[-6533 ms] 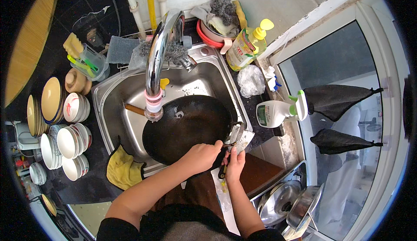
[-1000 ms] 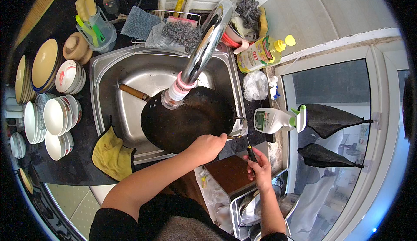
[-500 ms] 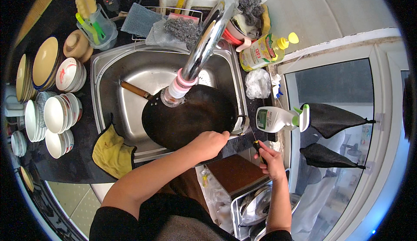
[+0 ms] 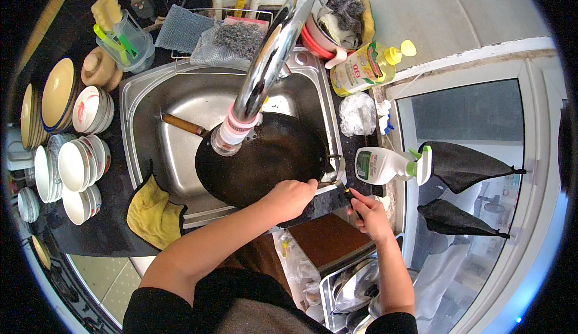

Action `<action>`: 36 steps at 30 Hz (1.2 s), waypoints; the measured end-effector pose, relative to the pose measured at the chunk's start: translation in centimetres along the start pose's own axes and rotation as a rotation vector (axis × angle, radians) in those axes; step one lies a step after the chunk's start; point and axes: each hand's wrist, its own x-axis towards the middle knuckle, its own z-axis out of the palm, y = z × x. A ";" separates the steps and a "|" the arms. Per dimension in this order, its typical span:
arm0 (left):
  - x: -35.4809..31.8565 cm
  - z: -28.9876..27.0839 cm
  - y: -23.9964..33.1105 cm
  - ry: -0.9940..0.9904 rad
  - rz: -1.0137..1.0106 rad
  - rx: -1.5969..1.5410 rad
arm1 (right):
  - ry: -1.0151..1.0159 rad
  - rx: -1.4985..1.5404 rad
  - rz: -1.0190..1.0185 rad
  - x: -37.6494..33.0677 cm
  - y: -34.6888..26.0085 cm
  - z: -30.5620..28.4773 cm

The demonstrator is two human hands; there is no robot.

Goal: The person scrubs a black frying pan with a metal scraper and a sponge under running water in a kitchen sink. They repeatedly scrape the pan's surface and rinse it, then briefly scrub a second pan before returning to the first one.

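Currently, your left hand (image 4: pixel 292 200), below frame center, has its fingers pinched closed on a metal part (image 4: pixel 328 183) at the right edge of the wok (image 4: pixel 277 156). Your right hand (image 4: pixel 371 215), right of center, has its fingers wrapped around a black-handled tool (image 4: pixel 352 199). The wok sits mid-frame in the sink (image 4: pixel 180 171), under the faucet (image 4: pixel 271 57).

Place: kitchen, washing-up corner
Sink (image 4: pixel 177 147): stainless steel; chrome faucet (image 4: pixel 272 57), black wok (image 4: pixel 259 168)
Dark counter (image 4: pixel 111 231): stacked bowls (image 4: pixel 74 165), plates (image 4: pixel 58 93), utensil holder (image 4: pixel 142 39)
Cleaning gear: dish-soap bottle (image 4: pixel 360 72), steel-wool scourer (image 4: pixel 239 39), yellow cloth (image 4: pixel 155 213)
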 end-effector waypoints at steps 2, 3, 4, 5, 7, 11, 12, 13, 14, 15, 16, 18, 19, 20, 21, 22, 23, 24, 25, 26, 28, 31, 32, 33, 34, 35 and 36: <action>0.2 0.0 0.0 0.000 -0.004 0.001 | -0.001 0.087 -0.019 -0.7 0.8 -0.3; 0.3 0.1 -0.2 0.005 -0.001 -0.004 | 0.018 0.097 -0.034 -0.8 1.0 -0.5; 0.4 0.1 -0.2 0.009 0.005 -0.005 | 0.041 0.110 -0.050 -1.1 1.2 -0.7; 0.4 0.0 -0.2 -0.002 0.004 -0.010 | 0.062 0.124 -0.066 -1.2 1.2 -0.9; 0.4 -0.4 -0.1 -0.024 -0.001 -0.017 | 0.065 0.117 -0.057 -0.7 1.1 -1.1; 1.2 -0.1 -0.5 0.017 0.037 -0.023 | 0.073 0.095 -0.042 0.6 0.8 -1.4; 1.5 0.1 -0.7 0.019 0.041 -0.017 | 0.074 0.088 -0.045 0.9 0.6 -1.4; 1.9 0.2 -0.9 0.020 0.048 -0.012 | 0.075 0.070 -0.045 1.1 0.4 -1.4; 2.1 0.2 -0.9 0.007 0.043 -0.015 | 0.076 0.053 -0.046 1.3 0.2 -1.2; 2.4 0.3 -1.0 -0.005 0.039 -0.018 | 0.078 0.035 -0.046 1.5 -0.1 -1.2; 2.7 0.2 -1.1 -0.017 0.033 -0.018 | 0.067 0.026 -0.039 1.7 -0.4 -1.3; 3.0 0.3 -1.2 -0.020 0.023 -0.021 | 0.047 0.009 -0.025 2.1 -1.2 -1.8; 3.2 0.3 -1.1 -0.022 0.019 -0.023 | 0.044 -0.024 -0.016 2.2 -1.6 -1.8; 3.2 0.4 -1.2 -0.026 0.020 -0.024 | 0.042 -0.057 -0.008 2.3 -2.0 -1.9; 3.2 0.5 -1.4 -0.030 0.021 -0.025 | 0.040 -0.090 0.000 2.4 -2.5 -2.0; 3.4 0.5 -1.5 -0.034 0.025 -0.025 | 0.018 -0.106 0.014 2.8 -2.8 -2.1; 3.5 0.5 -1.4 -0.032 0.021 -0.022 | 0.002 -0.103 0.034 3.0 -3.4 -2.3; 3.7 0.5 -1.4 -0.030 0.016 -0.020 | -0.013 -0.099 0.055 3.3 -4.1 -2.6; 3.7 0.5 -1.3 -0.028 0.014 -0.018 | -0.026 -0.096 0.076 3.5 -4.7 -2.8; 3.7 0.5 -1.3 -0.022 0.019 -0.013 | -0.053 -0.087 0.096 3.6 -5.0 -3.1; 3.6 0.4 -1.3 -0.006 0.026 0.001 | -0.088 -0.005 0.120 3.9 -5.2 -3.2; 3.5 1.0 -1.2 0.046 0.017 0.025 | -0.112 0.052 0.127 3.2 -5.2 -3.1; 3.2 0.9 -1.0 0.065 0.019 0.028 | -0.131 0.087 0.115 2.9 -4.5 -3.5; 2.8 0.8 -0.8 0.085 0.022 0.031 | -0.148 0.122 0.103 2.5 -3.8 -3.9; 2.4 0.7 -0.6 0.101 0.025 0.033 | -0.178 0.152 0.078 1.7 -3.3 -4.3; 1.9 0.6 -0.5 0.096 0.022 0.032 | -0.179 0.175 0.058 0.9 -2.7 -4.3; 1.4 0.5 -0.4 0.090 0.018 0.030 | -0.181 0.198 0.037 0.1 -2.2 -4.2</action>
